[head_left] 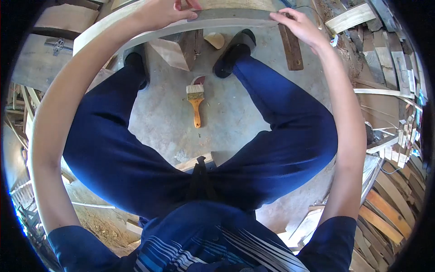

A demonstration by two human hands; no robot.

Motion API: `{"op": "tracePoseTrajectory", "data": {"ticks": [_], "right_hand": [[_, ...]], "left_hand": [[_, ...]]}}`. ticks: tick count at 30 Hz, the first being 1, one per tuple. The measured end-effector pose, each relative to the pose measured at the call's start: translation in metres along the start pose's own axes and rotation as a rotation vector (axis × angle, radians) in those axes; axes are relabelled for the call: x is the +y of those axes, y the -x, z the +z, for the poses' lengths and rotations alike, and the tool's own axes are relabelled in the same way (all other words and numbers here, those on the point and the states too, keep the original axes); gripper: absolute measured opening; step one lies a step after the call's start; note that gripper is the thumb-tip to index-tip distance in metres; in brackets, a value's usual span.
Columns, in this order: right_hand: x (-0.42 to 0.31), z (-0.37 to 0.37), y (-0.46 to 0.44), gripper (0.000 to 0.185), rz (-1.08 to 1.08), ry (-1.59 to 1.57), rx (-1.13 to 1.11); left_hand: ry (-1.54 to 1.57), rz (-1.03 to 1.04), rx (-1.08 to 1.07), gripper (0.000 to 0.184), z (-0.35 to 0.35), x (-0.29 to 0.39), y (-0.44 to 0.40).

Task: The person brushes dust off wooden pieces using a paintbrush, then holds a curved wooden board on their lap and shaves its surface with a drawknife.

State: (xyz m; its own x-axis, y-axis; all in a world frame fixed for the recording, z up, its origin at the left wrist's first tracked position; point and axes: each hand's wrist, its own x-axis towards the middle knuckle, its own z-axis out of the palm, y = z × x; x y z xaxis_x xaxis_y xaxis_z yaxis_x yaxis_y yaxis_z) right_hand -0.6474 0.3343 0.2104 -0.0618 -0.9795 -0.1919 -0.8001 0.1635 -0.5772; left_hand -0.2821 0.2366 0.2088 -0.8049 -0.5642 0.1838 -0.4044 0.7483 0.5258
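A long grey strip (235, 14) lies along the edge of a pale wooden board (106, 29) at the top of the view. My left hand (170, 12) is closed on the strip near its left part, thumb against its front side. At the strip's right end, my right hand (301, 26) pinches it between thumb and fingers. Between my feet, a brush (195, 102) with pale bristles and an orange-brown handle rests on the floor, its bristles over part of a dark red round piece (198, 80).
Wooden blocks (174, 52) and a round pale piece (215, 41) are near my feet. A dark wooden bar (291, 50) stands below my right hand. Stacked wood offcuts (389, 213) fill the right side; a metal clamp (59, 46) lies at the upper left.
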Motion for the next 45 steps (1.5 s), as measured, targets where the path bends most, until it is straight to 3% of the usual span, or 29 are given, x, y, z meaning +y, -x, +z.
{"op": "tracePoseTrajectory", "data": {"ticks": [10,13,22,32,45], "right_hand": [[-0.004,-0.001,-0.003,0.078,0.039,0.079,0.015],[-0.011,-0.006,-0.001,0.081,0.110,0.017,-0.106],[-0.015,-0.007,-0.001,0.084,0.082,0.066,-0.073],[-0.012,-0.007,-0.002,0.084,0.064,0.070,-0.074],[-0.008,-0.003,-0.003,0.079,0.035,0.066,-0.045]], "left_hand": [[-0.117,0.002,0.047,0.024,-0.001,0.014,0.006],[-0.107,0.030,0.050,0.024,0.000,0.014,0.006],[-0.075,-0.015,0.022,0.025,-0.004,0.015,0.007],[-0.097,0.068,0.031,0.020,0.000,0.006,0.009],[-0.097,0.052,-0.011,0.031,-0.006,0.013,0.011]]}}
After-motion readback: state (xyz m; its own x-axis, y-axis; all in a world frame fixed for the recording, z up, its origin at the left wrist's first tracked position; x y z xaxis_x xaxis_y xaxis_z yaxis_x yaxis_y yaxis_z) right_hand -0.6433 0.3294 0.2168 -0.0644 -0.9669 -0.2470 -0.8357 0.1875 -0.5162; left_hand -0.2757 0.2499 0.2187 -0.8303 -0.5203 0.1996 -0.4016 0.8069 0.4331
